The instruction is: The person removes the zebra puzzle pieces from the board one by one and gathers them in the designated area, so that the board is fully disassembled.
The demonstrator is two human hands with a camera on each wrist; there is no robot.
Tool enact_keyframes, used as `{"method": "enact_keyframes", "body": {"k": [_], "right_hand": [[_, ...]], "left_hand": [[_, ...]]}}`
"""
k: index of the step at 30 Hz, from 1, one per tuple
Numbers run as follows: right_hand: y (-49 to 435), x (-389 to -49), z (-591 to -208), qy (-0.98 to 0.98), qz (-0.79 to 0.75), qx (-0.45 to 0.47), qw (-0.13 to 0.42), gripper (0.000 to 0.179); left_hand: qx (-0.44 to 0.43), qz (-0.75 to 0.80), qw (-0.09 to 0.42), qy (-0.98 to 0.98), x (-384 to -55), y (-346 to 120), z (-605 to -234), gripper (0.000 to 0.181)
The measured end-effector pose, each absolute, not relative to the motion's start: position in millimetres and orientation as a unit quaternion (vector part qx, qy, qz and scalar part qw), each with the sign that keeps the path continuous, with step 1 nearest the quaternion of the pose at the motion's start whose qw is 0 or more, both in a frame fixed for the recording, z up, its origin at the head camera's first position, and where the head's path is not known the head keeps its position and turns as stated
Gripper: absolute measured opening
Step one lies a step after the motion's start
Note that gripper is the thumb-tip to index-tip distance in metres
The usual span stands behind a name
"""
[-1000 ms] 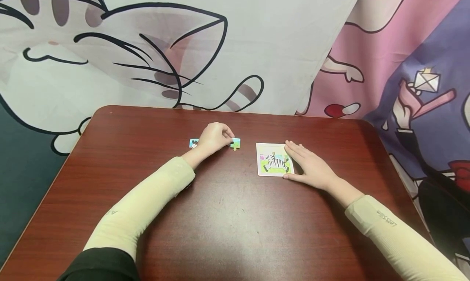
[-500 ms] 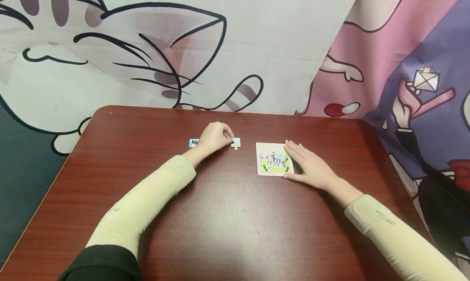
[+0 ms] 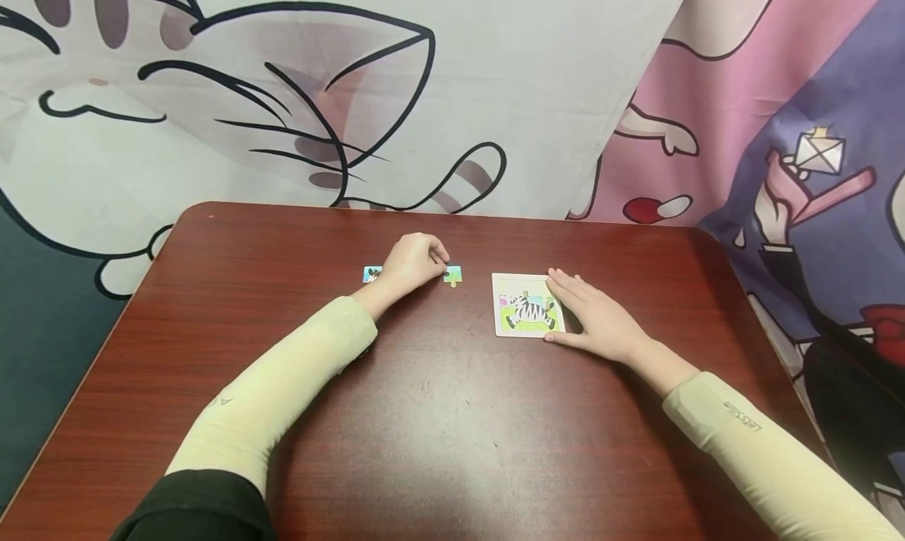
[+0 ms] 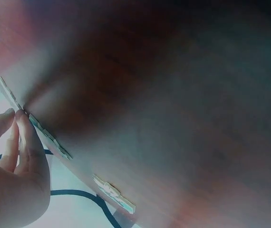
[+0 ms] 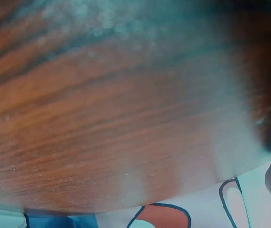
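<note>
My left hand [image 3: 412, 261] is at the far middle of the table, thumb and fingertips together at the left edge of a blue-and-green jigsaw piece [image 3: 453, 275]. In the left wrist view the fingertips meet at that edge; a second jigsaw piece [image 4: 50, 136] lies flat beneath the hand, hidden from the head view. Left of the hand lies a blue jigsaw piece [image 3: 371, 274] with black-and-white markings, partly covered. A square puzzle board [image 3: 500, 330] with a zebra picture lies to the right. My right hand [image 3: 597, 321] rests against its right side, fingers straight and thumb spread to the lower corner.
The brown wooden table [image 3: 438, 415] runs to a far edge close behind the pieces. A white curtain [image 3: 537, 93] with a cat drawing hangs behind it, and a pink and purple one [image 3: 735, 109] hangs at the right.
The jigsaw piece at my left fingertips looked paler, as if tilted, half a second ago and shows its blue and green again now. Both hands and the puzzle board have stayed in place.
</note>
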State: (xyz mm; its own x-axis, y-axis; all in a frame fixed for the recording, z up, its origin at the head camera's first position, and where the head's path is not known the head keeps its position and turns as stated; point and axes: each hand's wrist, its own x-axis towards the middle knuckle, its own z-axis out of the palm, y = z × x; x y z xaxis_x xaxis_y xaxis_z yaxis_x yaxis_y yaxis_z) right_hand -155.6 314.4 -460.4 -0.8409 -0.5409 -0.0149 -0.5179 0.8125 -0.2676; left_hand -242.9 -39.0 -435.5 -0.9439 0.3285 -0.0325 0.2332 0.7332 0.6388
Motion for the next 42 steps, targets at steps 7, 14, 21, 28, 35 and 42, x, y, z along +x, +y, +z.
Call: {"method": "enact_keyframes", "body": {"k": [7,14,21,28,35,42], "right_hand": [[314.8,-155.4,-459.2,0.951,-0.126,-0.279,0.042,0.103],[314.3,-155.3,-458.0,0.951,-0.121,-0.279,0.046,0.103],[313.9,-154.8,-457.5,0.951,-0.123,-0.280,0.044,0.103],[311.2,-153.9,-456.3,0.953,-0.116,-0.273,0.057,0.103],[308.8,-153.9,-453.2,0.954,-0.101,-0.273,0.068,0.103],[308.1,-155.2,-451.6,0.950,-0.090,-0.294,0.056,0.101]], "left_hand": [[0.150,0.332,0.075,0.928,-244.1,-37.9,-434.6,0.008],[0.152,0.324,0.089,0.930,-243.0,-35.9,-432.6,0.013],[0.156,0.319,0.083,0.931,-243.8,-33.7,-433.5,0.018],[0.156,0.315,0.088,0.932,-244.8,-33.3,-434.5,0.018],[0.152,0.317,0.094,0.932,-244.2,-33.7,-434.5,0.015],[0.152,0.316,0.095,0.932,-244.3,-33.6,-434.3,0.016]]}}
